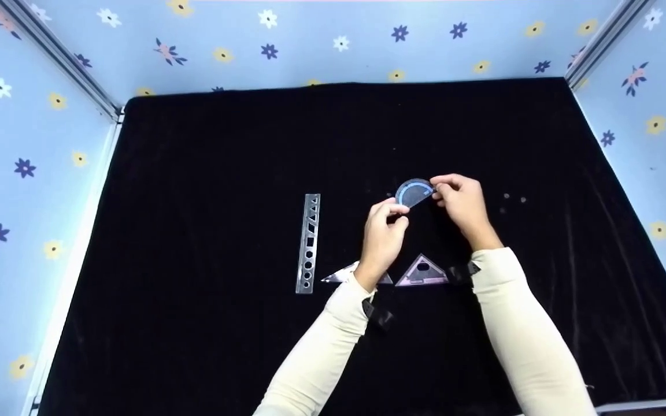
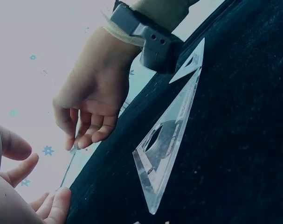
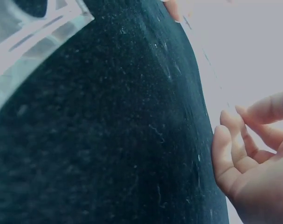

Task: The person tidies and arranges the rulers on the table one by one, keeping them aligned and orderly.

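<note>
A clear protractor with a blue arc is between my two hands, its straight edge slanting up to the right. My right hand pinches its upper right corner between thumb and fingers. At the lower left corner, my left hand touches it with its fingertips, the thumb standing apart. The left wrist view shows the protractor nearly edge-on. Below the left hand lies a clear set square, partly covered by that wrist in the head view. A smaller pinkish set square lies to its right.
A clear stencil ruler with cut-out shapes lies upright to the left of the set squares. Black cloth covers the table. Several small pale specks dot the cloth right of my right hand. Flowered blue panels border the table.
</note>
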`<state>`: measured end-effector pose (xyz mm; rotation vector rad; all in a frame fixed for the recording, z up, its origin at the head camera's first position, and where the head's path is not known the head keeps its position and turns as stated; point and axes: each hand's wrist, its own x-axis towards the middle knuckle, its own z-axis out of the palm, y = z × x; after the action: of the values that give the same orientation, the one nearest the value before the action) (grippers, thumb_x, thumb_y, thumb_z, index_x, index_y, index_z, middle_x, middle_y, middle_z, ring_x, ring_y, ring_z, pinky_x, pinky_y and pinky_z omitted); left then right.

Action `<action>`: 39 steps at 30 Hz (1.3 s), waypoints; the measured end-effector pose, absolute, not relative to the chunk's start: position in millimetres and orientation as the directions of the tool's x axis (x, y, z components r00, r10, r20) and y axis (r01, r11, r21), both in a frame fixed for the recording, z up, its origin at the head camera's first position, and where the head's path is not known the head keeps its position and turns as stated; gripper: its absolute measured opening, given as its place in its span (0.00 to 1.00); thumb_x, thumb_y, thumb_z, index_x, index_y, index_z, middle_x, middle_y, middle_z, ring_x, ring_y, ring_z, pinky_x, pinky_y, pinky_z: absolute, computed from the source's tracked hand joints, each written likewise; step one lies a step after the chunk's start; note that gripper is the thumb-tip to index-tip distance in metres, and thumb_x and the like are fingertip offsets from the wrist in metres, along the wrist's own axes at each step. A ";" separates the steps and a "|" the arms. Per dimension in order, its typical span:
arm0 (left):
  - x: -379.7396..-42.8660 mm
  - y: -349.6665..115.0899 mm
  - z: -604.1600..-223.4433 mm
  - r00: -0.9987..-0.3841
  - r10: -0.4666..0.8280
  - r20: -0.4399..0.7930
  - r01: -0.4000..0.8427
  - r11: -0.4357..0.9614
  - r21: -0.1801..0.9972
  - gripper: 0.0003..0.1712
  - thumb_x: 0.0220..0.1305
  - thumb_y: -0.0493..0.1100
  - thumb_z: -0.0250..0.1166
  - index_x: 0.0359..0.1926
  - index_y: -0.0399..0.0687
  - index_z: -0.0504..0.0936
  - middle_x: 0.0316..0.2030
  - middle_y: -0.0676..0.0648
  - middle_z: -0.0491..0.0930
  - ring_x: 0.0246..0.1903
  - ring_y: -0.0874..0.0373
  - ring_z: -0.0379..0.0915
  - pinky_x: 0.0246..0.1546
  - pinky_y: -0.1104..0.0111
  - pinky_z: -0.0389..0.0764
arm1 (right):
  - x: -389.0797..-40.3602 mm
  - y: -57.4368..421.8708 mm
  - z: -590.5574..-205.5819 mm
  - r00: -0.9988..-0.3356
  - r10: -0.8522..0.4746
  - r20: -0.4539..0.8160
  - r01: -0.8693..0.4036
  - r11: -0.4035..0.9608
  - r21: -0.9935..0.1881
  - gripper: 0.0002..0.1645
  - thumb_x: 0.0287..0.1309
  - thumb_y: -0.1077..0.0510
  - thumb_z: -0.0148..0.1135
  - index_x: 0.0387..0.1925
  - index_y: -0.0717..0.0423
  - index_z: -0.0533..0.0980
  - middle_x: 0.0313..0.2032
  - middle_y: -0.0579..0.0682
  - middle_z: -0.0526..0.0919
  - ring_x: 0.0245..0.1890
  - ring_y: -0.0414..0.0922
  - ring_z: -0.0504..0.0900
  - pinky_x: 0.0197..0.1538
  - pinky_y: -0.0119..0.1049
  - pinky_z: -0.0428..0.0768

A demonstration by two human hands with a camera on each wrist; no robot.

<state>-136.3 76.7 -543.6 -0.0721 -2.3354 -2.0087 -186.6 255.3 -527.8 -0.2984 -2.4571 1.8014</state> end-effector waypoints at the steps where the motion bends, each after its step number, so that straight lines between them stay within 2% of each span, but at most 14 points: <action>1: -136.4 76.8 -543.6 -0.997 -0.006 0.076 0.074 0.146 0.987 0.10 0.58 0.31 0.62 0.39 0.41 0.86 0.57 0.41 0.77 0.54 0.54 0.75 0.46 0.75 0.80 | -185.8 256.6 -530.2 -0.976 0.210 -0.051 0.109 0.273 -0.956 0.14 0.64 0.68 0.54 0.46 0.70 0.83 0.39 0.62 0.84 0.31 0.46 0.83 0.34 0.32 0.83; 7: -137.6 75.9 -543.7 -0.996 -0.011 0.090 0.088 0.122 0.989 0.10 0.58 0.31 0.62 0.38 0.39 0.86 0.57 0.41 0.78 0.54 0.55 0.76 0.46 0.74 0.80 | -175.3 256.2 -527.2 -0.966 0.247 -0.071 0.117 0.177 -0.977 0.14 0.62 0.69 0.54 0.45 0.71 0.82 0.33 0.54 0.84 0.28 0.42 0.83 0.33 0.31 0.84; 12: -138.1 74.4 -544.6 -0.993 -0.020 0.120 0.117 0.104 0.988 0.09 0.58 0.30 0.61 0.38 0.39 0.86 0.56 0.43 0.80 0.57 0.56 0.75 0.45 0.74 0.80 | -169.8 255.9 -527.1 -0.962 0.260 -0.085 0.126 0.144 -0.982 0.14 0.61 0.72 0.53 0.45 0.74 0.81 0.31 0.54 0.84 0.28 0.42 0.83 0.36 0.31 0.85; 19: -136.8 73.9 -544.3 -0.991 -0.007 0.131 0.130 0.108 0.986 0.10 0.59 0.30 0.61 0.37 0.41 0.86 0.56 0.43 0.81 0.52 0.59 0.78 0.45 0.73 0.80 | -162.9 256.6 -529.5 -0.955 0.286 -0.082 0.131 0.155 -0.979 0.15 0.61 0.72 0.52 0.45 0.74 0.81 0.31 0.53 0.83 0.28 0.41 0.83 0.38 0.31 0.85; 26: -135.2 76.7 -543.4 -0.992 0.009 0.123 0.124 0.096 0.988 0.10 0.59 0.30 0.61 0.37 0.41 0.86 0.53 0.44 0.83 0.45 0.62 0.80 0.46 0.73 0.80 | -152.0 262.0 -528.7 -0.952 0.299 -0.059 0.128 0.217 -0.968 0.14 0.62 0.71 0.53 0.45 0.71 0.82 0.34 0.58 0.83 0.30 0.43 0.83 0.39 0.33 0.84; 32: -132.4 81.4 -542.7 -0.994 0.019 0.108 0.110 0.107 0.988 0.09 0.59 0.30 0.61 0.36 0.44 0.86 0.52 0.46 0.84 0.45 0.63 0.81 0.46 0.74 0.80 | -143.8 268.5 -526.3 -0.956 0.290 -0.045 0.118 0.241 -0.963 0.14 0.63 0.71 0.54 0.45 0.72 0.82 0.35 0.61 0.84 0.31 0.44 0.83 0.39 0.32 0.84; 39: -128.0 86.2 -543.1 -0.992 0.047 0.121 0.125 0.092 0.988 0.09 0.59 0.30 0.62 0.36 0.42 0.86 0.50 0.45 0.85 0.44 0.63 0.81 0.45 0.74 0.80 | -134.9 278.0 -525.3 -0.957 0.286 -0.051 0.121 0.230 -0.966 0.13 0.63 0.71 0.54 0.46 0.73 0.81 0.36 0.64 0.83 0.32 0.45 0.84 0.40 0.35 0.85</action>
<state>-128.0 86.2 -543.1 -0.1795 -2.2772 -2.0709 -134.9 278.0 -525.3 -0.3918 -2.3535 1.8273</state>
